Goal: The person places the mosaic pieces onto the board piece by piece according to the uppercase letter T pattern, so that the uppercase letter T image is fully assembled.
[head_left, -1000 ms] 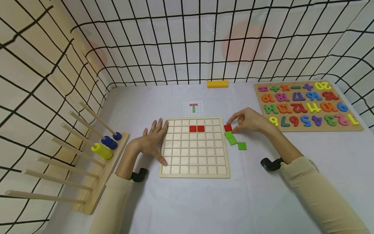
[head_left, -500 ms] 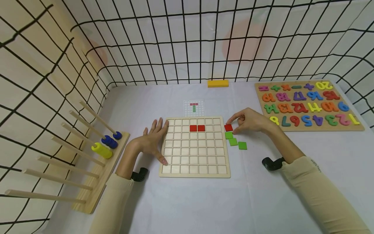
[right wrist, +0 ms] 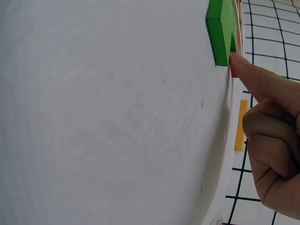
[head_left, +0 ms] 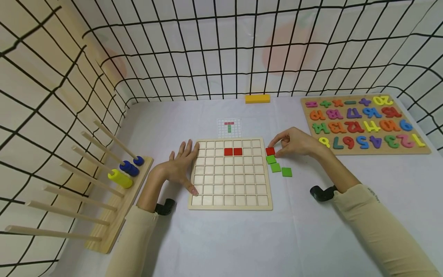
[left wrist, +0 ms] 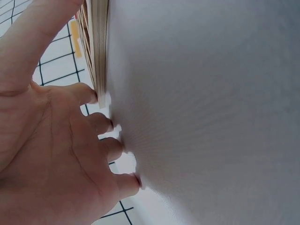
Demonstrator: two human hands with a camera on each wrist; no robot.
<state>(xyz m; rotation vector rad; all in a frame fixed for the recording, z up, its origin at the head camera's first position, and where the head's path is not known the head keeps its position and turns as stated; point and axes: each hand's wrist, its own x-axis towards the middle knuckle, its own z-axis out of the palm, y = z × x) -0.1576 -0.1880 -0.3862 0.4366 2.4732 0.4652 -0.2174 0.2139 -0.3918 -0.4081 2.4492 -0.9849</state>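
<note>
A wooden grid board (head_left: pixel 229 179) lies flat in the middle of the head view, with two red square tiles (head_left: pixel 233 152) side by side in its second row from the top. My left hand (head_left: pixel 178 165) rests spread on the board's left edge, thumb on the lower left corner. Just off the board's right edge, my right hand (head_left: pixel 295 142) pinches a loose red tile (head_left: pixel 270 151) between thumb and index finger; the tile looks to be on the table. Several green tiles (head_left: pixel 275 167) lie below it. The right wrist view shows a green tile (right wrist: pixel 219 33) close to the fingertip.
Behind the board lies a small card (head_left: pixel 229 128) printed with a red and green T. A yellow block (head_left: pixel 257 99) is at the back. Left stands a peg abacus (head_left: pixel 133 192) with beads; right lies a number board (head_left: pixel 367 150). A black wire grid (head_left: pixel 236 50) surrounds the table.
The two green tiles nearest the red one have shifted slightly. Both hands keep practically the same positions, the right still at the red tile.
</note>
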